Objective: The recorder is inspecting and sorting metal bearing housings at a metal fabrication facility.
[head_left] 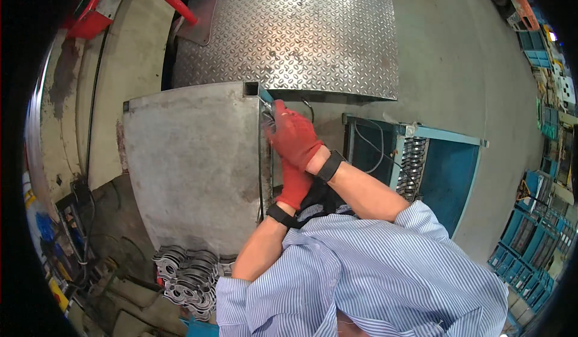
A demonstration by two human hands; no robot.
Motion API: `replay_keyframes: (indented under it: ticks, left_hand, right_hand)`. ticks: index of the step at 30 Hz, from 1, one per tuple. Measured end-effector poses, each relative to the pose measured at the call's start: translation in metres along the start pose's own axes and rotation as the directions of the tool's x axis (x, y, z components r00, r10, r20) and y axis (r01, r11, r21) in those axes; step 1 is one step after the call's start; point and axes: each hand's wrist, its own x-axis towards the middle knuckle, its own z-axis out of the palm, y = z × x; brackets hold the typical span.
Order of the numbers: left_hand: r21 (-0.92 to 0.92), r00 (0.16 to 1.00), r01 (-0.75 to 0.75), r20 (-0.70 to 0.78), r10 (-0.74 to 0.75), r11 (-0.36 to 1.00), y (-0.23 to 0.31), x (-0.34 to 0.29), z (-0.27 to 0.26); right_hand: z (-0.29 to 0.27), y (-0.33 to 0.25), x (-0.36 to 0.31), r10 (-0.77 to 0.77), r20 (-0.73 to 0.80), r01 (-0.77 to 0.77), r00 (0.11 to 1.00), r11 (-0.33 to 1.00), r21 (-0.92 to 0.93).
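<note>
Both my hands wear red gloves with dark fingertips, and they are close together at the right edge of a grey metal-topped stand [192, 156]. My right hand [294, 135] is closed at the stand's far right corner, its fingers curled beside a small shiny metal part. What it grips is hidden by the glove. My left hand [295, 186] is lower and nearer to me, partly covered by the right hand and wrist, beside the same edge. Its fingers are out of sight.
Several metal ring-shaped castings [189, 277] are stacked at the stand's near left. A blue crate [448, 180] with rows of similar parts stands at the right. Beyond lies a diamond-plate platform [289, 30]; a red post [168, 0] rises at the back left.
</note>
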Motion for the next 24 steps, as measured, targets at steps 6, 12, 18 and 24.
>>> replay_keyframes:
  ticks: [6,12,18,24]
  left_hand:
    - [0.200,0.987,0.017,0.154,-0.049,0.980,0.002,0.032,-0.018]
    - [-0.146,0.904,0.427,0.066,-0.422,0.892,0.009,0.054,-0.035]
    - [0.138,0.950,0.197,0.219,-0.223,0.971,0.062,0.049,-0.056]
    - [0.421,0.976,0.197,0.002,-0.218,0.886,0.077,0.011,-0.123]
  right_hand:
    - [-0.026,0.021,0.005,-0.088,0.134,0.087,0.987,0.996,0.011]
    - [-0.038,0.087,-0.047,-0.003,0.309,-0.035,0.951,0.992,0.118]
    - [-0.040,0.093,-0.072,0.107,0.290,-0.170,0.951,0.965,0.201]
    - [-0.070,0.085,-0.024,-0.116,0.197,0.141,0.973,0.983,-0.116]
